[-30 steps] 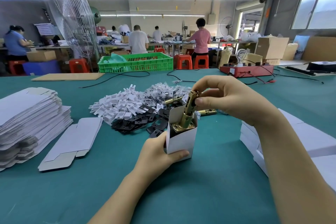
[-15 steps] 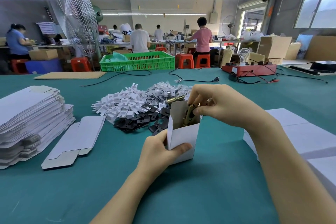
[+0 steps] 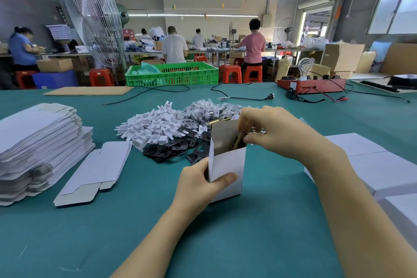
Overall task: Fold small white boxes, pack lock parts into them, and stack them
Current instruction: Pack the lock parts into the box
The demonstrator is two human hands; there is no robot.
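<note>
Two hands at work in the middle of the frame, both busy with one small white box (image 3: 228, 166). Left hand (image 3: 198, 184) is wrapped round the lower half of the box, thumb flat across the near face, the other fingers hidden behind; box stands upright on the green table (image 3: 259, 232), top open, rear flap standing up. Right hand (image 3: 274, 132) comes in from the right, wrist arched above the opening, fingers curled down and pinched shut on a brass lock part (image 3: 239, 140) that sits mostly inside the box, only its upper end showing. My guess on handling: the brass piece looks solid metal, heavy for its size and smooth, so a firm fingertip pinch near the top end suits it; the box is thin card, light, easily dented, best held low on its walls as the left hand does, not squeezed at the open mouth. Loaded, it will likely be top-heavy until the part settles. Just beyond the hands, centre of frame, a heap of white plastic pieces (image 3: 155, 126) and black flat plates (image 3: 171, 150), touching each other. Lower left, one flat unfolded box blank (image 3: 97, 168) beside a tall stack of blanks (image 3: 38, 142) at the left edge. Right edge, finished white boxes (image 3: 379, 169) lying together. Upper centre, a green crate (image 3: 173, 74).
</note>
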